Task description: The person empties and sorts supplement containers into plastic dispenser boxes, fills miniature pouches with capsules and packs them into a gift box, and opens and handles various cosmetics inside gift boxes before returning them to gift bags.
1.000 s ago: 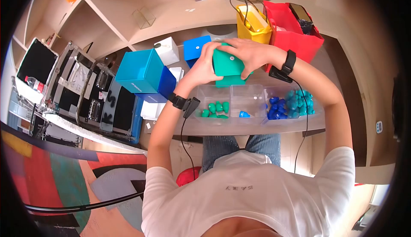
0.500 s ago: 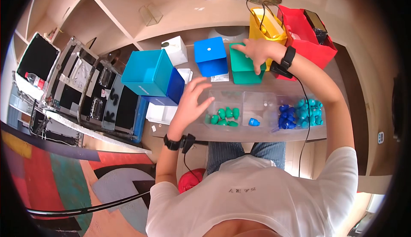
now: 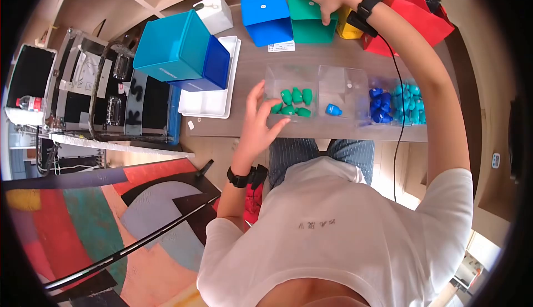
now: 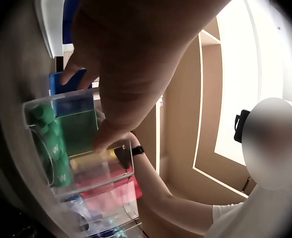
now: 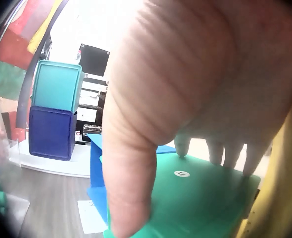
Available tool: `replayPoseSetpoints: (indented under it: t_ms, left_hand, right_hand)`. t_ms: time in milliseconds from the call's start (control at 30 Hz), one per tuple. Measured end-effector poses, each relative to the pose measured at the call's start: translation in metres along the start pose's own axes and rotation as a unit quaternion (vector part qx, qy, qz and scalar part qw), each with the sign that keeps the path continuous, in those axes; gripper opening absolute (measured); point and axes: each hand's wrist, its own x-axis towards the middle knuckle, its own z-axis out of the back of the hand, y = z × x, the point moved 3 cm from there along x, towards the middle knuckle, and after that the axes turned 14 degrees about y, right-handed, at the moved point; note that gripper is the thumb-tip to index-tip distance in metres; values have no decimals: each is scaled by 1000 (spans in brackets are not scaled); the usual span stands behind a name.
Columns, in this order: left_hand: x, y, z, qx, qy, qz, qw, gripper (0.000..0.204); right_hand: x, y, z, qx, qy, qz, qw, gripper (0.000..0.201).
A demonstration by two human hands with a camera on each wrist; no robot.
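Note:
My right hand rests over a green open-fronted box, which lies on its side. Its fingers reach across the top in the right wrist view, with the thumb at the near edge. A blue box in the same pose stands just left of it. My left hand is at the left end of a clear divided bin, fingers spread and gently bent beside its wall, holding nothing. Inside the bin lie several small green bottle-shaped pieces, a single light-blue one, dark-blue ones and teal ones.
At the left, a teal box sits on a dark-blue box, over white trays. A white cube stands behind. Yellow and red bags stand at the back right. A cable hangs from my right wrist.
The green box, earlier held between both hands, now stands beside the blue box. My left hand has let go and come down to the clear bin; my right hand stays on the box.

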Motion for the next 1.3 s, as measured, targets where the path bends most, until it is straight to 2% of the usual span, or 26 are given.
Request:
replayPoseSetpoints:
  t_ms: [67, 100, 133, 167, 300, 367, 433, 533, 667, 767, 967, 1033, 1067, 1133, 1300]
  left_hand:
    - [-2, 0, -1, -15, -24, 19, 999, 37]
    - [-2, 0, -3, -17, -22, 18, 999, 37]
    - [-3, 1, -3, -16, -31, 23, 999, 34]
    - [-4, 2, -3, -15, -41, 28, 999, 31]
    - [2, 8, 5, 10, -63, 14, 998, 30]
    - [10, 21, 15, -115, -116, 18, 986, 29]
    - [26, 24, 30, -126, -119, 14, 985, 28]
    - [58, 26, 42, -77, -112, -4, 991, 28]
    - [89, 26, 38, -105, -86, -11, 991, 28]
    - [100, 29, 29, -109, -58, -30, 992, 29]
    - [101, 44, 16, -107, 15, -16, 994, 33]
    - [102, 52, 7, -100, 27, -43, 994, 33]
    - [102, 56, 3, -100, 26, -44, 994, 33]
    - [101, 58, -4, -118, 15, -49, 992, 33]
    - [112, 64, -10, -119, 6, -48, 992, 34]
  right_hand:
    - [-3, 4, -6, -23, -28, -15, 999, 121]
    - [-5, 6, -8, -52, -56, -26, 997, 116]
    - [-7, 8, -11, -53, -57, -42, 996, 107]
    - [-10, 10, -15, -53, -57, -42, 996, 107]
    - [-18, 13, -18, -53, -77, -40, 995, 89]
    - [-19, 13, -18, -38, -76, -36, 996, 82]
    - [-17, 15, -21, -48, -70, -56, 995, 69]
    - [-25, 21, -19, -33, -49, -49, 997, 65]
    - [-44, 26, -23, -72, -68, -38, 994, 61]
    - [-52, 23, -30, -34, -74, -40, 996, 58]
    - [-56, 25, -41, -65, -87, -11, 994, 54]
    - [-57, 28, -50, -24, -143, 30, 989, 53]
    - [-59, 28, -58, -25, -143, 30, 989, 53]
    - [-72, 37, -69, -71, -220, 51, 972, 56]
    - [-56, 23, -62, -34, -227, 35, 973, 58]
